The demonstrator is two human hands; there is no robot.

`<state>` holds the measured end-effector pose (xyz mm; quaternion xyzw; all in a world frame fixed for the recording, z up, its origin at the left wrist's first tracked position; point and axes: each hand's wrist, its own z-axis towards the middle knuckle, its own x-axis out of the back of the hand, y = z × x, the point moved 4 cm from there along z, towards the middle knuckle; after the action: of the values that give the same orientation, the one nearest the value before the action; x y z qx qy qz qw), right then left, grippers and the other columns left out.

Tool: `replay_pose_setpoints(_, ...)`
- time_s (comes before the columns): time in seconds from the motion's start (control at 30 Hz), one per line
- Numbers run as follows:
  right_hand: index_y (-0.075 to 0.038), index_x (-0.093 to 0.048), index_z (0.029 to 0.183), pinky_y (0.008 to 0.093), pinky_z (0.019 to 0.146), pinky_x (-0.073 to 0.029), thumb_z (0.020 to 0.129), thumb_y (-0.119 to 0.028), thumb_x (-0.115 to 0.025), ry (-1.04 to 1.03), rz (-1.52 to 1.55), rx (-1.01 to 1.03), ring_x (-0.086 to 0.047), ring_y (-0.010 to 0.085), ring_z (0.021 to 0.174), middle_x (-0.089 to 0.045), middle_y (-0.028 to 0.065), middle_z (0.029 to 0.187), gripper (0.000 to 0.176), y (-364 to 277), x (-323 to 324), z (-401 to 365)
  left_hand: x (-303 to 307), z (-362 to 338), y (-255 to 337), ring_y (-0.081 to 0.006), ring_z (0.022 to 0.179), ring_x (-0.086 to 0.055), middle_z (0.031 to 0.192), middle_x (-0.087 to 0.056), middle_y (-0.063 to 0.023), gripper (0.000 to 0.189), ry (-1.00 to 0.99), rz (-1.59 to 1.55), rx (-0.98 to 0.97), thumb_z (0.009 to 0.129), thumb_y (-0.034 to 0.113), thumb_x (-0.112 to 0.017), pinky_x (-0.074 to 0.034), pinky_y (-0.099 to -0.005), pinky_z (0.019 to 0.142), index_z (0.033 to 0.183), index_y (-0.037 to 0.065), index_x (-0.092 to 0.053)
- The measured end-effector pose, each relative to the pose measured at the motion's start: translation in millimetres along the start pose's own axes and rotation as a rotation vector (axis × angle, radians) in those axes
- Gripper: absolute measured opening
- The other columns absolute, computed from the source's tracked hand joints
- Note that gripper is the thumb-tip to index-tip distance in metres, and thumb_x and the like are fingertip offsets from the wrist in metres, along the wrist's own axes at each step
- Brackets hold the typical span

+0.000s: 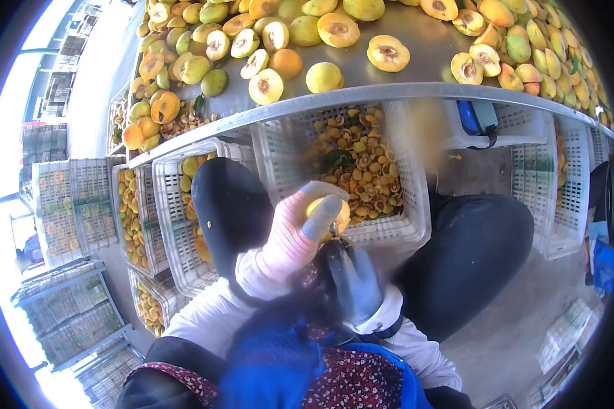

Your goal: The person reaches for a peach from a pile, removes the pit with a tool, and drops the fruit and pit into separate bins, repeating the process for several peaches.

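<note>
My left hand (297, 228), in a pale striped glove, is closed around a yellow peach (342, 215), held above a white crate (416, 225) of small peach pieces (361, 163). Just below the peach is my right hand (358, 283), in a grey-blue glove, its fingers closed round a dark tool (333, 253) whose tip is against the fruit. Most of the tool is hidden by the fingers and blurred.
A metal table (361, 68) ahead holds many whole and halved peaches (389, 53). Crates of fruit (158, 170) stand at the left, with stacked crates (71, 204) beyond. A blue and grey object (479, 117) lies under the table; another crate (549, 198) stands right.
</note>
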<state>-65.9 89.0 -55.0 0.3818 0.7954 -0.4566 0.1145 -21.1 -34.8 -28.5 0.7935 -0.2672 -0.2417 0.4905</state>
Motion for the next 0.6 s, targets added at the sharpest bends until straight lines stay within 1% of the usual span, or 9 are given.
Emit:
replay_pose_setpoints(0.03,-0.008,-0.055,0.096,0.0298,0.037,-0.037,0.096,-0.034,-0.048,-0.103,0.257,-0.262,-0.048,0.019,0.043,-0.054,0.0068,0.061,0.027,-1.8,-4.3,-3.1,3.4,1.4,2.9,-0.0087,0.078,-0.058,0.086,-0.063,-0.0047,0.039,-0.02,0.083,-0.06,0.091,0.036,-0.06,-0.047,-0.0237,0.071,0.104,-0.001,-0.061)
replay_pose_setpoints(0.13,-0.008,-0.054,0.099,0.0234,0.042,-0.028,0.097,-0.045,-0.041,-0.419,0.627,-0.436,-0.037,0.0089,0.049,-0.044,0.0001,0.064,0.039,0.9,-10.3,-1.9,8.9,9.5,5.6,-0.0095,0.079,-0.059,0.088,-0.065,-0.006,0.042,-0.086,0.346,-0.26,0.09,0.038,-0.06,-0.047,-0.0239,0.072,0.106,-0.001,-0.061)
replay_pose_setpoints(0.23,-0.008,-0.052,0.104,0.0223,0.041,-0.026,0.097,-0.048,-0.041,-0.66,1.026,-0.496,-0.033,0.0084,0.048,-0.04,-0.0011,0.063,0.042,7.4,-14.2,-0.7,6.1,15.2,-1.5,-0.01,0.078,-0.059,0.087,-0.065,-0.0061,0.042,-0.174,0.246,-0.18,0.09,0.038,-0.06,-0.048,-0.0244,0.072,0.108,-0.001,-0.061)
replay_pose_setpoints(0.27,-0.007,-0.051,0.106,0.0216,0.038,-0.028,0.097,-0.048,-0.04,-0.678,1.156,-0.555,-0.034,0.0075,0.045,-0.04,-0.0006,0.063,0.043,8.7,-14.9,-2.7,3.5,16.2,-5.6,-0.0089,0.072,-0.057,0.083,-0.064,-0.0048,0.043,-0.176,0.212,-0.201,0.09,0.04,-0.059,-0.046,-0.0232,0.067,0.107,0.0,-0.06)
replay_pose_setpoints(0.37,-0.007,-0.051,0.108,0.0216,0.035,-0.031,0.097,-0.048,-0.04,-0.83,1.377,-0.556,-0.037,0.0069,0.043,-0.041,-0.0002,0.063,0.044,1.2,-20.4,-4.6,-3.8,12.4,-15.9,-0.0079,0.067,-0.053,0.078,-0.062,-0.0038,0.045,-0.263,-0.206,0.178,0.09,0.043,-0.057,-0.044,-0.0222,0.063,0.106,0.001,-0.061)
replay_pose_setpoints(0.4,-0.006,-0.05,0.109,0.0212,0.033,-0.034,0.097,-0.048,-0.039,-0.813,1.37,-0.521,-0.038,0.0066,0.042,-0.041,-0.0004,0.062,0.045,0.4,-19.8,-3.8,-5.6,11.0,-17.9,-0.0048,0.059,-0.046,0.074,-0.06,-0.0026,0.046,-0.203,-0.228,0.222,0.089,0.046,-0.057,-0.037,-0.0192,0.056,0.103,0.002,-0.062)
replay_pose_setpoints(0.5,-0.009,-0.053,0.107,0.0192,0.037,-0.032,0.098,-0.049,-0.038,-0.865,1.339,-0.515,-0.036,0.0061,0.044,-0.04,-0.0012,0.063,0.044,0.3,-17.6,-1.2,-11.1,7.7,-29.6,-0.0039,0.059,-0.045,0.074,-0.06,-0.0024,0.047,-0.032,-0.396,0.251,0.089,0.048,-0.057,-0.036,-0.0179,0.055,0.103,0.003,-0.062)
replay_pose_setpoints(0.53,-0.009,-0.054,0.104,0.0195,0.037,-0.031,0.097,-0.05,-0.038,-0.847,1.319,-0.534,-0.036,0.0061,0.044,-0.04,-0.0016,0.062,0.044,0.6,-17.1,-0.5,-11.4,4.1,-29.5,-0.005,0.062,-0.049,0.075,-0.061,-0.0029,0.046,0.035,-0.429,0.288,0.089,0.047,-0.058,-0.039,-0.0184,0.057,0.103,0.003,-0.062)
replay_pose_setpoints(0.6,-0.01,-0.054,0.102,0.0195,0.036,-0.03,0.097,-0.05,-0.039,-0.789,1.197,-0.585,-0.034,0.0062,0.043,-0.039,-0.0014,0.061,0.043,4.9,-19.4,-0.2,0.6,1.2,-24.4,-0.0072,0.069,-0.054,0.077,-0.062,-0.0035,0.045,-0.034,-0.254,0.227,0.09,0.044,-0.058,-0.043,-0.0203,0.062,0.104,0.002,-0.062)
